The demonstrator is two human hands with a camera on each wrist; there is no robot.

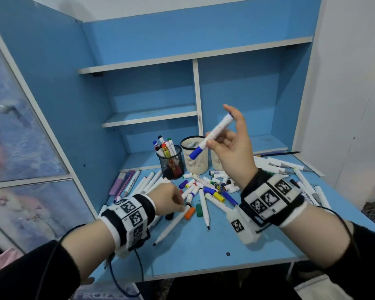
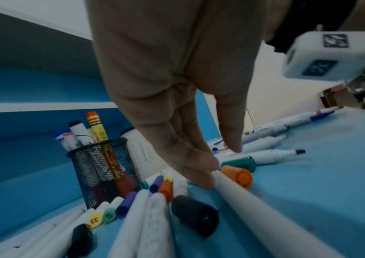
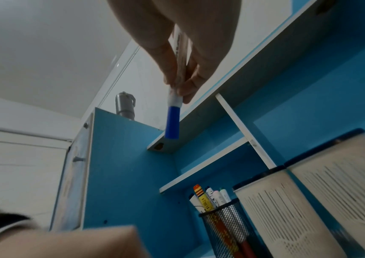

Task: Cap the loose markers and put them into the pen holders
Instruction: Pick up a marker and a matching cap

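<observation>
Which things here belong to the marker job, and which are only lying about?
Belong to the job:
- blue-capped marker held in right hand
- left hand reaching among loose markers
- orange cap
- black mesh holder
- cream holder

Only lying about:
- pencil
- shelves

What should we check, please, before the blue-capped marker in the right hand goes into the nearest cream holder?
1. Cap on the blue-capped marker: ok, blue cap seated at the lower end.
2. Right hand grip: ok, fingers pinch the barrel.
3. Cream holder mouth: ok, open and upright.
4. Room inside the holder: cannot tell, interior not visible.
5. Left hand: ok, low among the loose markers, clear of the holder.
6. Black mesh holder: ok, beside the cream one, already holding markers.
</observation>
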